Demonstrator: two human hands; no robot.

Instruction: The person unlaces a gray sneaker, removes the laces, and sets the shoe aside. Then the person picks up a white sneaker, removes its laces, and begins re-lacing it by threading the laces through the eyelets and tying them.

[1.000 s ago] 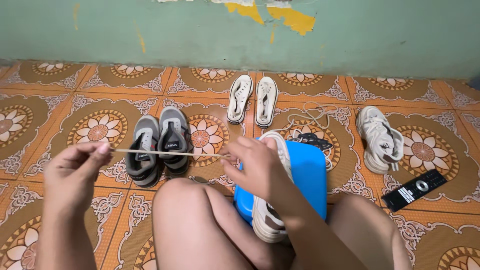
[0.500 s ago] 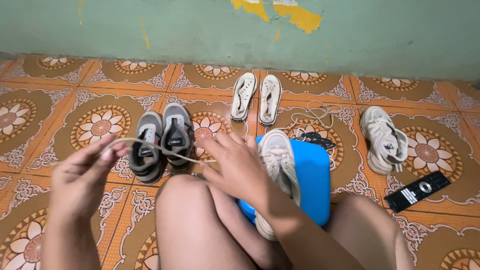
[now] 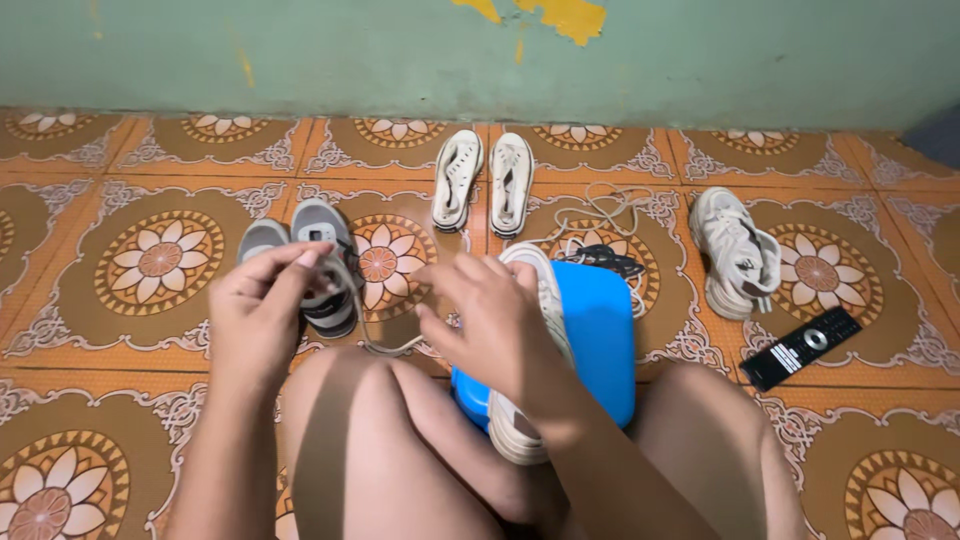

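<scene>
A cream shoelace point(image 3: 372, 340) hangs in a slack loop between my two hands above my left knee. My left hand point(image 3: 258, 310) pinches one end of it near a pair of grey sneakers point(image 3: 305, 262). My right hand point(image 3: 490, 322) pinches the other part, next to a cream chunky sneaker point(image 3: 545, 300) that lies on a blue plastic stool point(image 3: 600, 340) between my legs. My right forearm hides the heel part of that sneaker.
A matching cream sneaker point(image 3: 735, 255) lies on the patterned tile floor at the right, a black remote control point(image 3: 802, 347) beside it. A pair of white insoles point(image 3: 482, 182) lies near the green wall. Loose laces and a dark lace point(image 3: 600, 258) lie beyond the stool.
The lace was stretched taut between my hands; my left hand has moved right toward my right hand, and the lace now sags in a loop.
</scene>
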